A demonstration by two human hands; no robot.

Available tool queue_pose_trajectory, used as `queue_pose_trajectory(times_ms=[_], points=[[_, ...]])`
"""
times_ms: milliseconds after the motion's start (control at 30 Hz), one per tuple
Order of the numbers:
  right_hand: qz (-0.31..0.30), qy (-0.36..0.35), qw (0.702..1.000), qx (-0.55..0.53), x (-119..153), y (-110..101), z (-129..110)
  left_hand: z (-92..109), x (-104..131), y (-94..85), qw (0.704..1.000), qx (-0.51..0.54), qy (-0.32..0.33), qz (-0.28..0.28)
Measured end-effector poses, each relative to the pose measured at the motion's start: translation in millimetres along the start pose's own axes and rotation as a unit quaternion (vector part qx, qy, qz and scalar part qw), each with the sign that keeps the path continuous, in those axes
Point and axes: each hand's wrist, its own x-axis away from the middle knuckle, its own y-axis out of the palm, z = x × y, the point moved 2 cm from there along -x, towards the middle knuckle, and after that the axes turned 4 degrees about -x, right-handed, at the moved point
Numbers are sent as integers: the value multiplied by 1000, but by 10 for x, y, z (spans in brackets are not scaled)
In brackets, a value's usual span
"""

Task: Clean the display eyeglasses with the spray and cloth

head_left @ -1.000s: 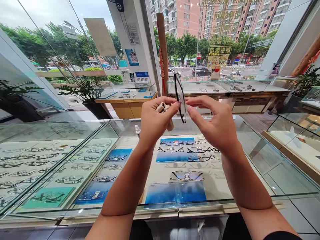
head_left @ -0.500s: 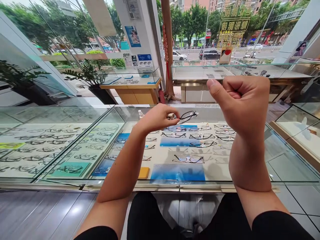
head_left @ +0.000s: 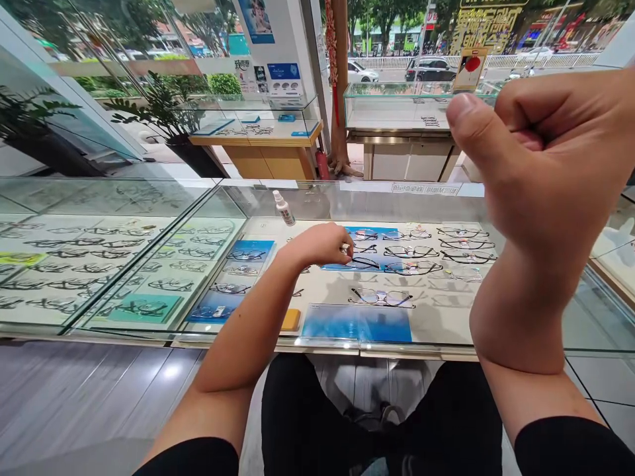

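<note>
My left hand is low over the glass display case, its fingers closed on dark-framed eyeglasses at the edge of a blue sheet. Part of the frame is hidden behind the fingers, and a small white thing I cannot make out shows between them. My right hand is raised at the right, closed in a fist with the thumb on top and nothing visible in it. Rows of eyeglasses lie right of my left hand, and a separate pair lies nearer me.
A white spray bottle stands behind my left forearm. Near the front edge lie a yellow block and a blue sheet. More cases of eyeglasses extend left. Farther back are a potted plant and other counters.
My left hand has lowered the eyeglasses from above the case to the blue sheet. My right fist has moved up and to the right, appearing larger. The view has tilted down.
</note>
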Motion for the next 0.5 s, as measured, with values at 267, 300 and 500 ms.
queue_pose_trajectory(times_ms=[267,300,500], points=[[-9,12,1000,9,10,16,11,34,-30,21,997,26,-31,-65],[-8,18,1000,10,12,13,9,32,-43,31,997,24,-32,-71],[-23,21,999,14,25,14,-24,-15,-74,73,996,17,-30,-85]])
